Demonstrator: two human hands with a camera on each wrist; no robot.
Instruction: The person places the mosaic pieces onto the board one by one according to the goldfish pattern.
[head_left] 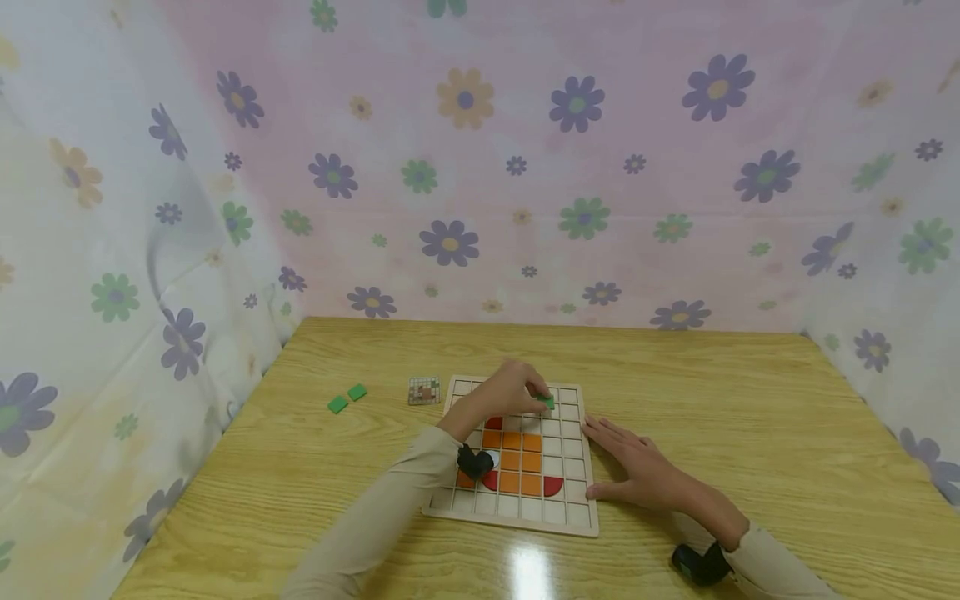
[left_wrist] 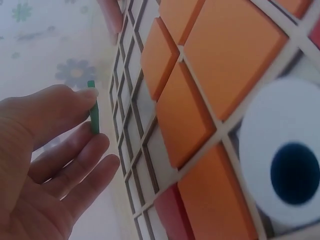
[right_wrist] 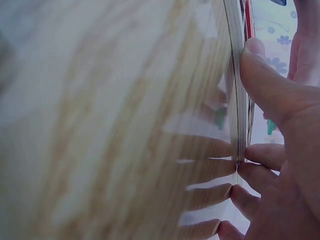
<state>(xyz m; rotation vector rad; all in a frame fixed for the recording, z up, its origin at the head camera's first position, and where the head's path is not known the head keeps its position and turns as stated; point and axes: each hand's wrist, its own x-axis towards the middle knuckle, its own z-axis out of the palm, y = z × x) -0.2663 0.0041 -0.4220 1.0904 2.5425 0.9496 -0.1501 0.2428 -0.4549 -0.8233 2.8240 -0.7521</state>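
My left hand is over the far part of a wooden grid board. Between thumb and fingers it pinches a small green tile, seen edge-on and off the grid in the left wrist view. Several orange square tiles fill cells in the board's middle, with red rounded tiles around them. A white disc with a dark dot sits in a cell under the left wrist. Along the board's right edge, my right hand touches the frame with extended fingers and thumb.
Two loose green tiles lie on the wooden table to the left. A small printed grid card lies between them and the board. Flowered cloth hangs behind the table and at both sides.
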